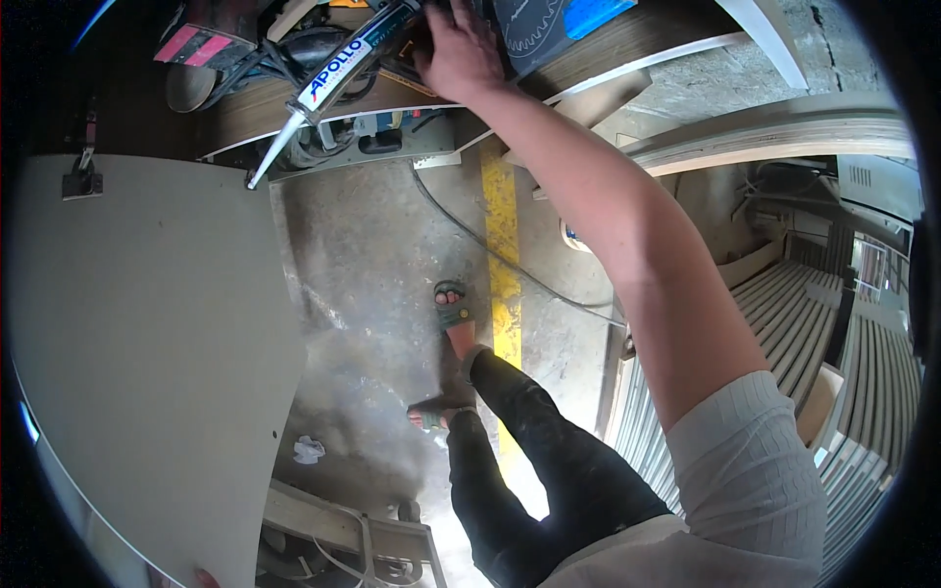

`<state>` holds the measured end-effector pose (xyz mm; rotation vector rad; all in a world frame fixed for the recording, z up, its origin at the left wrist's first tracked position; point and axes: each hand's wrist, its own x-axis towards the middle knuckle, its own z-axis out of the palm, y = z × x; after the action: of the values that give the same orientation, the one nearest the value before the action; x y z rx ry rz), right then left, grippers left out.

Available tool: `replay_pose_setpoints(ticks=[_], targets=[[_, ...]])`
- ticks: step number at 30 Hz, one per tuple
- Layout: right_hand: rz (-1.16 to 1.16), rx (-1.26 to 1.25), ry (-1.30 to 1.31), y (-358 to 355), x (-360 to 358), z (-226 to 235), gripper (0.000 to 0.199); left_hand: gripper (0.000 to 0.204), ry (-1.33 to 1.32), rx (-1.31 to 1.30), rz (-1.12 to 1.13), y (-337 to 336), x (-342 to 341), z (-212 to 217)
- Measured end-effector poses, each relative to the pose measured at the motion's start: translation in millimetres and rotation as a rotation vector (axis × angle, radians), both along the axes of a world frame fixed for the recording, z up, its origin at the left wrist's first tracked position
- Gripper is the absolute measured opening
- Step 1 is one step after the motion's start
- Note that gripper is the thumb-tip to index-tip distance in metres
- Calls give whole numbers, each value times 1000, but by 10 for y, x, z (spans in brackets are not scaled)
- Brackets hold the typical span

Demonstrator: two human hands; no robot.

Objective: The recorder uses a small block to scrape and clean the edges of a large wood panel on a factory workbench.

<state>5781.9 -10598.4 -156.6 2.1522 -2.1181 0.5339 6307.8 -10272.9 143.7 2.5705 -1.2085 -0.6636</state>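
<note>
My right hand (456,49) is at the top of the head view, over a cluttered shelf. Its fingers close around the rear end of a white-and-blue sealant tube (338,73), though the upper edge cuts off part of the grip. The tube slants down to the left. Its white nozzle (279,147) sticks out past the shelf front, and the tip is close to the corner of a large grey panel (162,323). Only a fingertip of my left hand (206,578) shows, at the panel's lower end; its other fingers are out of view.
Cables (260,73), a pink-striped box (201,39) and a dark case (529,34) crowd the shelf (235,122). A cable (461,220) crosses the concrete floor and its yellow stripe (502,284). Stacked strips (774,323) stand right, a metal frame (333,514) lower left.
</note>
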Motion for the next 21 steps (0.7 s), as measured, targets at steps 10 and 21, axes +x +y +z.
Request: replay_pose_setpoints(ticks=[10, 21], targets=[[-313, 171, -333, -275, -262, -305, 53, 58, 26, -94, -120, -82, 11, -87], [472, -143, 164, -293, 701, -74, 60, 42, 96, -189, -180, -42, 49, -91]])
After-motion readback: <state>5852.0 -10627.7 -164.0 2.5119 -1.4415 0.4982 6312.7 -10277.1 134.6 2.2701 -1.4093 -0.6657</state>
